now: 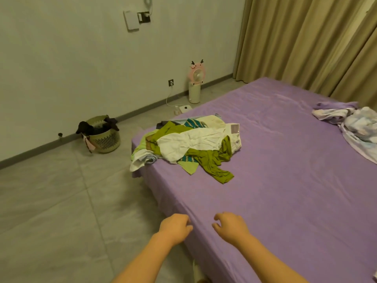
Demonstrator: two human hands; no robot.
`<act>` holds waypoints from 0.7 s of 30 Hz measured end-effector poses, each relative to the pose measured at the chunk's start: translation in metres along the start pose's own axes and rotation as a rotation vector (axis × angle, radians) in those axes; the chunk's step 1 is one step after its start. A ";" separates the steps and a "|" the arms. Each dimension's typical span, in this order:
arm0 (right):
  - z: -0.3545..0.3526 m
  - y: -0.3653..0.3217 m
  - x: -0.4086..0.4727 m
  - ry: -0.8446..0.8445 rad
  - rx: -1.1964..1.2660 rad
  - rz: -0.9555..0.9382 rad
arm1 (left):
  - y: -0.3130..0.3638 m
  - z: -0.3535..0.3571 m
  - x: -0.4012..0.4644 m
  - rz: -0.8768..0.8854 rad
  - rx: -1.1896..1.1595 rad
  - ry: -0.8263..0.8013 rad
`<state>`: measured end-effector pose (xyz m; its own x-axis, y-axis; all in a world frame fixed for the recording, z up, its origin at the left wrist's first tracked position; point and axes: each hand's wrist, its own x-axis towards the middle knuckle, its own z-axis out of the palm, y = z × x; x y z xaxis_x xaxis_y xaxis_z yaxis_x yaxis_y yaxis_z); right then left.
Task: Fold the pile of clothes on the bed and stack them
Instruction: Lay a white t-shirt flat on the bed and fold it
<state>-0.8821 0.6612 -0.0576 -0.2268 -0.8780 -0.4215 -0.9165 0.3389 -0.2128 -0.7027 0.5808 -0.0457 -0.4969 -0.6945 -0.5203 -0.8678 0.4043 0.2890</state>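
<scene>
The pile [189,146] lies at the bed's [285,190] far left corner, well apart from both hands, which hover over the near edge. It is a rumpled heap of soft cloth: white sheets of fabric, olive-green garments, a teal striped piece, pale green scraps. The bed's purple cover is smooth with faint creases. The left hand [175,228] and right hand [231,226] hang with fingers loosely curled, holding nothing.

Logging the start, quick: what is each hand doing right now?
Left hand: loosely curled, holding nothing.
Right hand: loosely curled, holding nothing, over the bed.
</scene>
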 end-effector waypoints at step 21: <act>-0.098 0.039 0.229 0.018 0.107 0.082 | 0.003 -0.123 0.239 0.069 0.100 -0.082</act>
<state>-1.0023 0.4405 -0.0756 -0.3062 -0.8517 -0.4252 -0.8545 0.4428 -0.2716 -0.8255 0.3432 -0.0700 -0.5491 -0.6137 -0.5673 -0.8244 0.5092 0.2472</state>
